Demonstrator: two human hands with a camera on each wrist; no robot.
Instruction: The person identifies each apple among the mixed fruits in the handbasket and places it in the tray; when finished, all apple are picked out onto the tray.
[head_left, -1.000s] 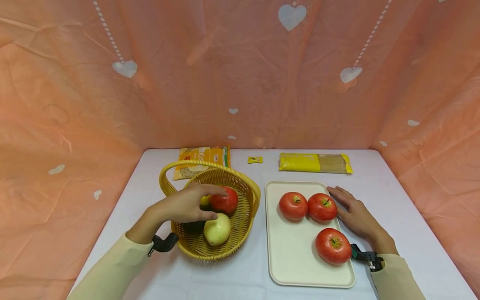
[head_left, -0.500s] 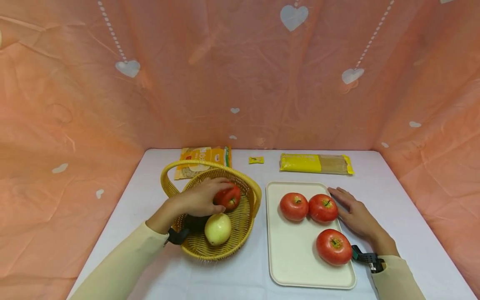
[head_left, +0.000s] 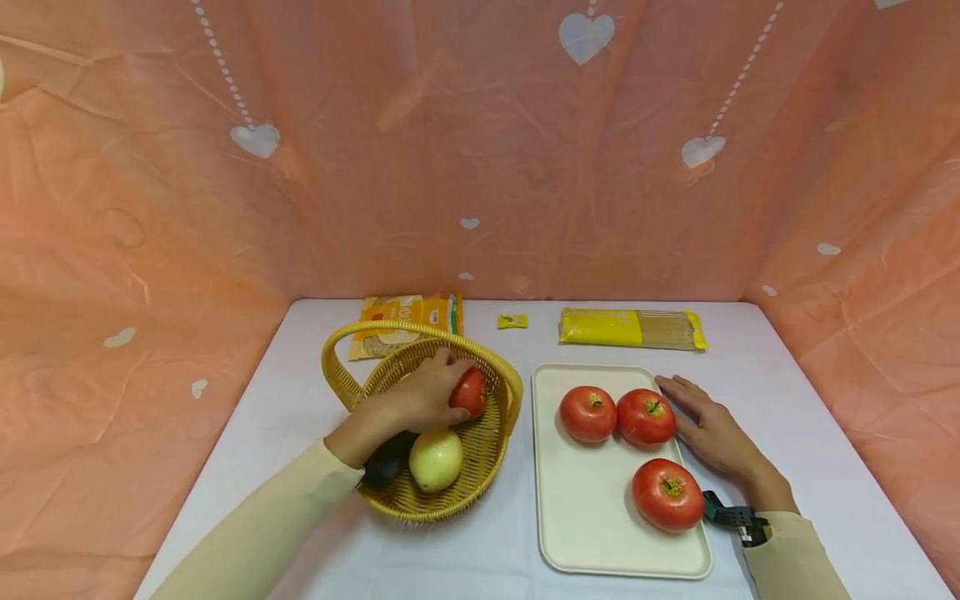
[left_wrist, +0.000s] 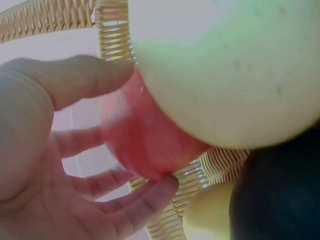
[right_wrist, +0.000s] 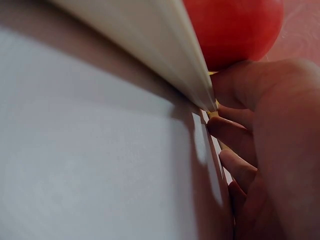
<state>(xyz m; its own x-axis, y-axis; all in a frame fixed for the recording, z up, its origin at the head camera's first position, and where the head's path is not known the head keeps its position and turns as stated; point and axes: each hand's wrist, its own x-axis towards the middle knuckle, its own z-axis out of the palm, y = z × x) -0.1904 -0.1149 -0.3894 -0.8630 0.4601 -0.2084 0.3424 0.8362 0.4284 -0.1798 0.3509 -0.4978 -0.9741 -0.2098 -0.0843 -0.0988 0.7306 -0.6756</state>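
My left hand [head_left: 431,396] reaches into the wicker basket [head_left: 487,467] and grips a red apple [head_left: 468,394]. In the left wrist view, the thumb and fingers curve round opposite sides of that apple [left_wrist: 147,132]. A pale yellow-green fruit [head_left: 436,459] lies in front of it, beside a dark, rounded thing [head_left: 384,465]. Part of a yellow fruit [left_wrist: 207,212] shows in the left wrist view. My right hand [head_left: 716,433] rests at the right edge of the cream tray [head_left: 585,525], its thumb by the rim, fingers relaxed.
Three red apples sit on the tray: one at back left [head_left: 588,414], one at back right [head_left: 646,417] and one nearer [head_left: 668,494]. Along the table's back lie an orange food bag [head_left: 408,312], a small yellow packet [head_left: 512,321] and a yellow noodle pack [head_left: 632,328].
My left hand has moved right and deeper into the basket, and its fingers have closed round the red apple, which shifted slightly right. The right hand has stayed beside the tray.
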